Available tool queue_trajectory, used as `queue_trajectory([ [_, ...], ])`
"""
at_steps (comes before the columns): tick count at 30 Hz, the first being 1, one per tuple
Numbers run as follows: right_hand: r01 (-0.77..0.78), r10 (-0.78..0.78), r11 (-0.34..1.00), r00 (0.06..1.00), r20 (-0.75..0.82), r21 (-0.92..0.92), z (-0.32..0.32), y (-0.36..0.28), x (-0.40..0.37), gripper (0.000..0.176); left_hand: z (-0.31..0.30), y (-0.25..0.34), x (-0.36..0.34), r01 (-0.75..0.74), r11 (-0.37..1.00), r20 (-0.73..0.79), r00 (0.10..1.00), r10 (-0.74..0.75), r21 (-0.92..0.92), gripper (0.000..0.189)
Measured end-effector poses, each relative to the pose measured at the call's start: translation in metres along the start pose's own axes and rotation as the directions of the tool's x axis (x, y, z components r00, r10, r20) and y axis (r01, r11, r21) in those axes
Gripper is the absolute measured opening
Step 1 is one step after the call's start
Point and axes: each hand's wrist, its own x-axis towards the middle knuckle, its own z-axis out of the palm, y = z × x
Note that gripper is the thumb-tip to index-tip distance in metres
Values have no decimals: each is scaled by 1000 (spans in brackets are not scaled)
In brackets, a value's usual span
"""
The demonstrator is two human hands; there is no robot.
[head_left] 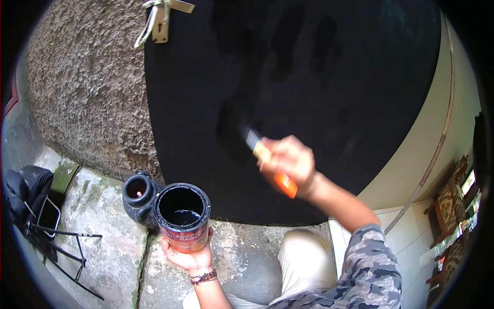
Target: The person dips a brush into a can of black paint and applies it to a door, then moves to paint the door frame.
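My left hand (191, 256) supports an open paint can (184, 234) from below, with its fingers curled round the base. Dark paint (186, 217) shines inside, and smears coat the rim. In my right hand (289, 162) is a paintbrush (262, 152) with a pale and orange handle and a metal band. Its bristles blur against a black door (329, 113), in front of which both hands are. Wet-looking darker strokes (231, 129) mark the door near the brush and higher up.
A black pot (139, 198) stands just left of the can on the stained concrete floor (103, 226). A black folding frame (77, 252) is farther left. The door handle plate (161, 26) has a white cord tied to it. Patterned chairs (452, 206) stand at right.
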Motion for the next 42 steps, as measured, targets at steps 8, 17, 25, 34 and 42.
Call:
queue_trajectory([
  [8, -608, 572, 682, 790, 222, 407, 49, -81, -138, 16, 6, -31, 14, 66, 995, -111, 992, -57, 80, 70],
  [17, -876, 487, 364, 469, 737, 317, 76, -81, -192, 16, 21, -51, 12, 80, 991, -7, 997, -80, 112, 89],
  [25, -889, 283, 288, 433, 856, 355, 32, -81, -177, 15, 26, -62, 12, -9, 846, 59, 998, -27, 534, 72],
  [34, -891, 377, 328, 427, 822, 313, 31, -63, -222, 14, -6, -56, 31, 145, 948, 269, 937, -223, 283, 98],
  [42, -871, 364, 309, 480, 798, 383, 60, -79, -208, 13, 14, -58, 17, 50, 961, 357, 922, -149, 273, 89],
])
